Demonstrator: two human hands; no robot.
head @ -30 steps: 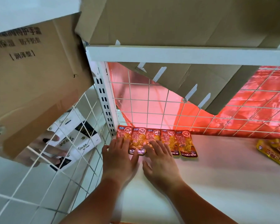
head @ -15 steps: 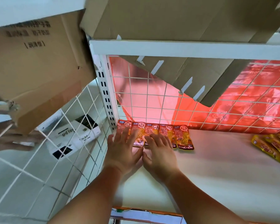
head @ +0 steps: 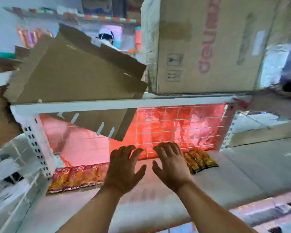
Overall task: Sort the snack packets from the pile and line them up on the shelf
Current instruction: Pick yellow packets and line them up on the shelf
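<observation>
A row of orange-red snack packets (head: pixel 74 178) lies side by side at the back left of the white shelf (head: pixel 242 175). Several yellow packets (head: pixel 200 159) lie at the back right against the wire grid. My left hand (head: pixel 123 169) hovers over the shelf's middle, fingers spread, holding nothing; it hides the right end of the orange-red row. My right hand (head: pixel 170 163) is beside it, fingers spread and empty, just left of the yellow packets. The frame is blurred by motion.
A white wire grid with red foil (head: pixel 183 130) closes the shelf's back. A torn cardboard sheet (head: pixel 77 78) hangs over the upper shelf edge. A large cardboard box (head: pixel 205 44) stands above. A slotted upright (head: pixel 35 145) bounds the left side.
Both hands lifted off the orange-red row and moved right toward the yellow packets. The camera swung up and right, bringing the upper shelf and box into view.
</observation>
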